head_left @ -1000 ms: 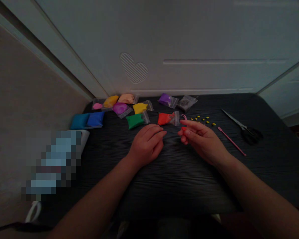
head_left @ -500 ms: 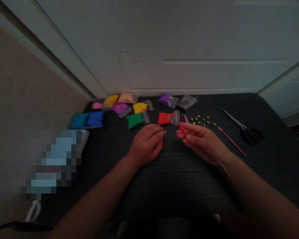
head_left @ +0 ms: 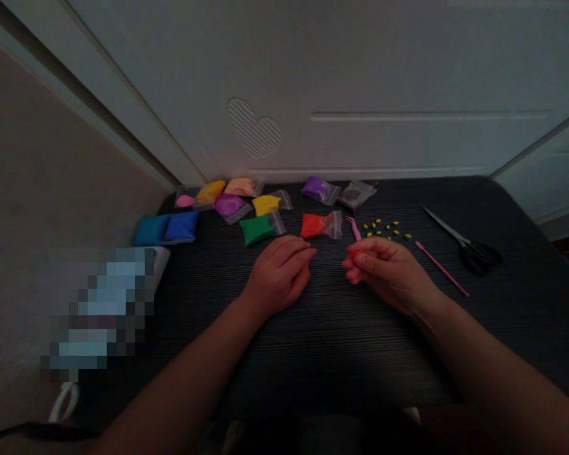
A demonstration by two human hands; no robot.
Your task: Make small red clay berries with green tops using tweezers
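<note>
My right hand point(head_left: 389, 272) is curled above the dark table point(head_left: 341, 341), its fingertips pinching a small bit of red clay point(head_left: 355, 254). Just behind those fingertips lie pink tweezers point(head_left: 353, 226) and an opened bag of red clay point(head_left: 320, 225). My left hand point(head_left: 281, 273) rests palm down on the table with its fingers together and slightly bent, holding nothing that I can see. A green clay bag point(head_left: 260, 229) lies just beyond it.
Several clay bags line the back edge: blue point(head_left: 167, 229), yellow point(head_left: 269, 204), magenta point(head_left: 230, 206), purple point(head_left: 318, 188), dark brown point(head_left: 355, 194). Small yellow clay bits point(head_left: 385, 229), a pink stick point(head_left: 440, 268) and black scissors point(head_left: 464, 245) lie to the right. A white cabinet stands behind the table.
My right hand's fingers have curled in and closed on the red clay bit, and the hand has shifted slightly right. My left hand has stayed still.
</note>
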